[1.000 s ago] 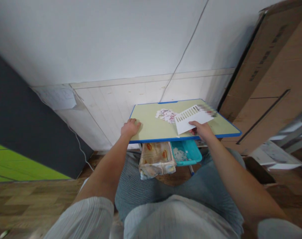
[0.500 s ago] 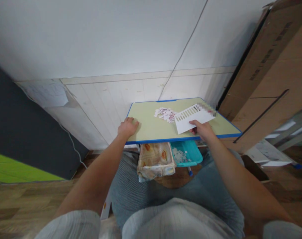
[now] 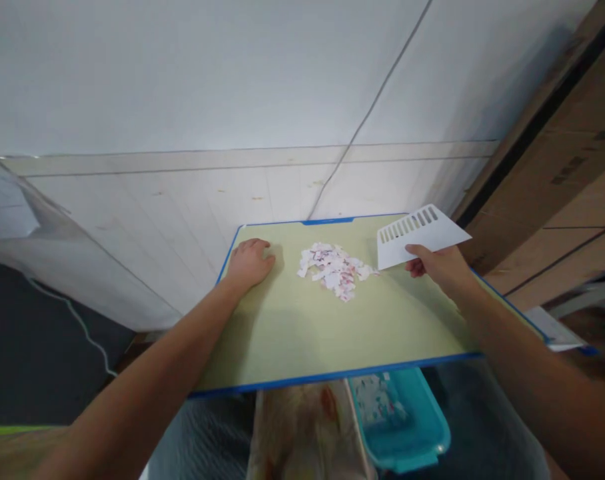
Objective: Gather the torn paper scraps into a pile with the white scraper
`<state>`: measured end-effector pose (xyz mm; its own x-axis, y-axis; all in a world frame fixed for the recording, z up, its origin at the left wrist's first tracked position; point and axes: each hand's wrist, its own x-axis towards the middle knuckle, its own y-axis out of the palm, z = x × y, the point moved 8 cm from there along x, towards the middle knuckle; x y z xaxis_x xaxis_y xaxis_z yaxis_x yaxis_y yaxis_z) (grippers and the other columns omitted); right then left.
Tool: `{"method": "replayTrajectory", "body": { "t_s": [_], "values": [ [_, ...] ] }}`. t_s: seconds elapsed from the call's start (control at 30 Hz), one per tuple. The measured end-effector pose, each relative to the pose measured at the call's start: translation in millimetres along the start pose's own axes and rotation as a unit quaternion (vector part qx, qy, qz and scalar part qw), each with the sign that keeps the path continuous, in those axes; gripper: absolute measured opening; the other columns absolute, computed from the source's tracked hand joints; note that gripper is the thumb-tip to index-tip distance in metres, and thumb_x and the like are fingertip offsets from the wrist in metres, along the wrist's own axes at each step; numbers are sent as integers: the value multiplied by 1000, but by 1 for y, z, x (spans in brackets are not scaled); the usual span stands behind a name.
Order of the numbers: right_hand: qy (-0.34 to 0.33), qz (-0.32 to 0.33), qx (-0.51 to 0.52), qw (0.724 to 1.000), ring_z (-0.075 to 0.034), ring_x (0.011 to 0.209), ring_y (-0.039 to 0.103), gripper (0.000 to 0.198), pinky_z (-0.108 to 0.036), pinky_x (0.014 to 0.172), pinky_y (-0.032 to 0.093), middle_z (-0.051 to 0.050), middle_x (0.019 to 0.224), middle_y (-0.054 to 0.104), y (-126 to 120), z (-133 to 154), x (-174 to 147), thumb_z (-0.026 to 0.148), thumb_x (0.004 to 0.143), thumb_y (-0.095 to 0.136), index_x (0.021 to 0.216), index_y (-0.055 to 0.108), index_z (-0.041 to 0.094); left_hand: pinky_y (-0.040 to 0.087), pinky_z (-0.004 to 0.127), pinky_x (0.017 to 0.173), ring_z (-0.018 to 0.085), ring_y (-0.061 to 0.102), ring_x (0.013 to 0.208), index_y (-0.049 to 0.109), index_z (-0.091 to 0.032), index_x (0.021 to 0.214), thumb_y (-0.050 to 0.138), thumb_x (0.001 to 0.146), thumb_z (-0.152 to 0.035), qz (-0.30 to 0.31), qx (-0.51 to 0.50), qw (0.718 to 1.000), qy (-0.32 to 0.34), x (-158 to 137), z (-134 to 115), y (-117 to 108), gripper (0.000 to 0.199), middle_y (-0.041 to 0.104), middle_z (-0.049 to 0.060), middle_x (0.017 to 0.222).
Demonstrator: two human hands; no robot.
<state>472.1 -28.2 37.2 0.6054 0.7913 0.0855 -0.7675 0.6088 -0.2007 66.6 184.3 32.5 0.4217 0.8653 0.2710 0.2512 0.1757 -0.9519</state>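
My right hand [image 3: 435,263] pinches the lower edge of a white card with a row of slots cut through it [image 3: 417,235], thumb on top, held tilted above the right side of the table. The slots lie along the card's far edge. My left hand [image 3: 251,262] rests on the left part of the tabletop [image 3: 292,340], fingers loosely spread, with nothing in it. Between the hands lies a loose heap of small white paper pieces with pinkish and purplish marks [image 3: 335,267]. The card's lower left corner comes close to the heap's right end.
Below the table's blue front edge are a turquoise plastic basket [image 3: 430,427] with white scraps inside and a box lined with patterned plastic [image 3: 307,427]. A white wall [image 3: 207,200] with a cable [image 3: 367,113] stands behind. Tall cardboard boxes [image 3: 557,167] flank the right.
My view has moved closer to the table, which now looks larger. The card in my right hand has moved right, away from the heap. My left hand stays on the table's left side.
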Motion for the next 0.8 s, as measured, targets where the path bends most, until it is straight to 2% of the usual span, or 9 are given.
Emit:
{"method": "replayTrajectory", "body": {
  "t_s": [0.1,0.13,0.27,0.33,0.4,0.5,0.63,0.7,0.8],
  "values": [
    [-8,13,-37,999,-20,40,58,28,-33,39,51,-5,52,67,4,-7,2,44,79,86,68,68,25,45,56,133,39,62,150,75,-15,144,55,101,-41,-5,-16,999,38,21,3,11,54,71,17,156],
    [-15,11,-45,999,-20,40,57,30,-34,39,51,-5,52,67,3,-9,-2,48,80,86,69,69,25,45,57,133,40,62,150,75,-15,143,55,101,-43,-5,-24,998,52,25,2,15,54,72,17,156],
    [-14,76,-53,996,-23,49,65,37,-36,46,58,-4,59,71,10,-12,-30,55,88,86,71,70,26,47,57,132,39,64,148,76,-17,140,54,101,-45,-1,-56,996,75,33,3,24,53,74,17,152],
    [-24,42,-40,998,-22,49,66,36,-35,47,59,-4,61,73,5,-7,-35,56,88,87,76,73,25,47,57,131,39,65,147,76,-19,139,52,102,-48,-1,-61,995,84,33,2,25,52,74,17,151],
    [-19,-2,-24,1000,-22,48,66,37,-35,46,59,-4,62,74,2,-5,-32,57,81,92,81,75,25,48,56,131,39,65,147,75,-20,138,52,102,-51,1,-57,995,82,34,3,25,52,74,17,151],
    [1,-17,0,1000,-25,49,70,40,-38,47,62,-7,66,78,10,-9,-23,60,74,96,80,77,26,47,56,132,39,65,147,76,-22,135,53,102,-54,6,-49,997,68,34,5,21,52,75,15,151],
    [17,94,-4,995,-26,53,73,39,-39,52,65,-10,68,80,32,-14,-28,61,78,95,72,78,26,47,55,132,39,67,145,78,-20,131,53,99,-57,11,-33,998,43,31,11,11,55,76,17,149],
    [14,137,11,990,-25,53,71,38,-38,51,64,-9,68,78,34,-12,-36,59,83,92,74,78,25,49,54,131,38,68,143,79,-20,129,54,98,-55,13,-23,999,27,27,15,5,53,77,16,148],
    [-19,108,12,994,-22,52,68,42,-36,51,62,-7,66,76,19,-6,-40,59,92,86,72,75,24,50,53,130,38,69,143,80,-21,128,56,98,-52,11,-13,1000,1,24,17,-3,50,77,16,146]
  ]
}}
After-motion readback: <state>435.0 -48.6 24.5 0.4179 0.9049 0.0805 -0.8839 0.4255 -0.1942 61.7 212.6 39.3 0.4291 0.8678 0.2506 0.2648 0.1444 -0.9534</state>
